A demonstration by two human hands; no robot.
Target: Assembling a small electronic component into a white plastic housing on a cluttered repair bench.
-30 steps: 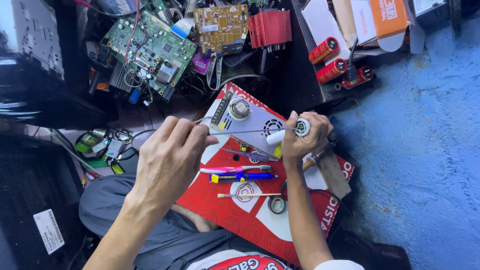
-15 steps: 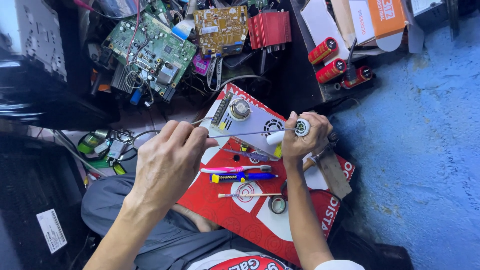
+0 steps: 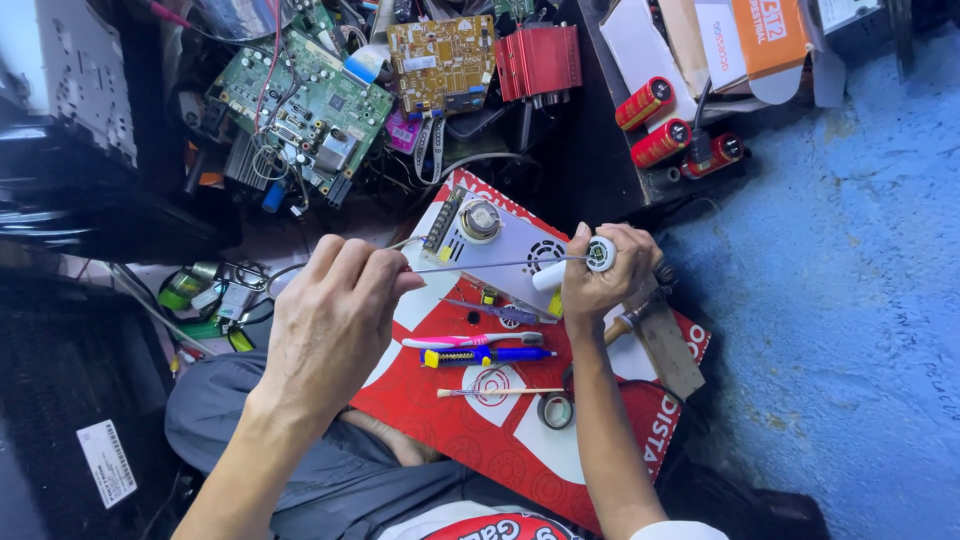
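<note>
Both hands, left hand [image 3: 335,315] and right hand [image 3: 600,275], stretch solder wire [image 3: 490,265] from a spool [image 3: 600,253].

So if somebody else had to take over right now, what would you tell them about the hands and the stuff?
Left hand: pinches the free end of a thin silver wire.
Right hand: grips a small white spool that the wire comes off.
The wire is stretched between the hands above a grey metal box on a red and white board.
Done: a length pulled out. Left: it is not cut.
A tape roll and blue-handled tool lie on the board.
</note>
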